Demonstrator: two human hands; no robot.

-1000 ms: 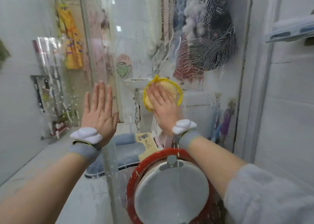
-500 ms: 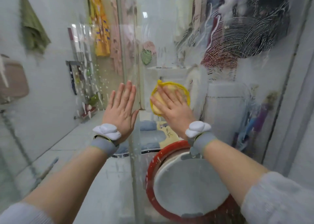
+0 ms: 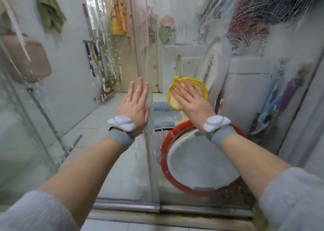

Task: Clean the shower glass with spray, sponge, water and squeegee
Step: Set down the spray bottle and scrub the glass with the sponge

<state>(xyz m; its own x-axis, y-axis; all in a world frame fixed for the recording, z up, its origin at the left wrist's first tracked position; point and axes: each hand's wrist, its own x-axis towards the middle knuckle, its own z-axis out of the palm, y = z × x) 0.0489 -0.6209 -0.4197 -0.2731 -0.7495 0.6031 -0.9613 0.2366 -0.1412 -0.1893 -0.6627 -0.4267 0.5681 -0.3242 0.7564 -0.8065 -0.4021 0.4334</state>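
Observation:
The shower glass (image 3: 245, 59) fills the view ahead, with white foam swirls at its upper right and drips lower down. My right hand (image 3: 191, 101) lies flat with straight fingers and presses a round yellow sponge (image 3: 201, 87) against the glass. My left hand (image 3: 135, 104) is flat on the glass beside the vertical pane edge (image 3: 149, 125), fingers straight and pointing up. No spray bottle or squeegee is clearly visible.
Behind the glass stands a red basin (image 3: 164, 153) with a white lid, a blue mat and a white sink. A metal door track (image 3: 157, 208) runs along the floor. A green towel (image 3: 50, 8) hangs upper left.
Both hands have slid lower on the glass, and the view has tilted down and left, bringing the floor track into sight. The sponge stays under my right palm.

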